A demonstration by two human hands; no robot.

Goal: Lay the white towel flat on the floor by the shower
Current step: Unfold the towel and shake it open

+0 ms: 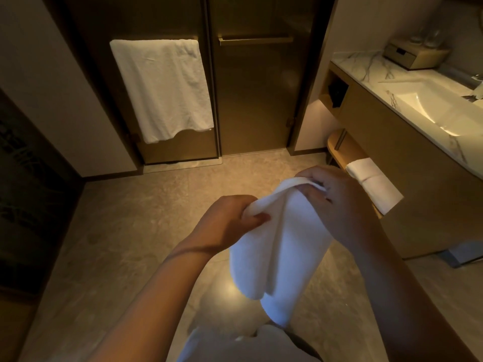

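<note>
White towel [279, 246] hangs folded in the air above the floor [130, 231], held by its top edge: left hand [230, 220] pinches one end, right hand [337, 202] grips the other (fingers curled over the cloth), facing the shower doors [256, 100].

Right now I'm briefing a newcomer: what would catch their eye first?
Centrally, the left hand and right hand pinch the top edge of the white towel, which hangs folded above the floor. Behind, a second towel drapes over a bar on the left shower door; a folded towel lies on the shelf at right.
</note>
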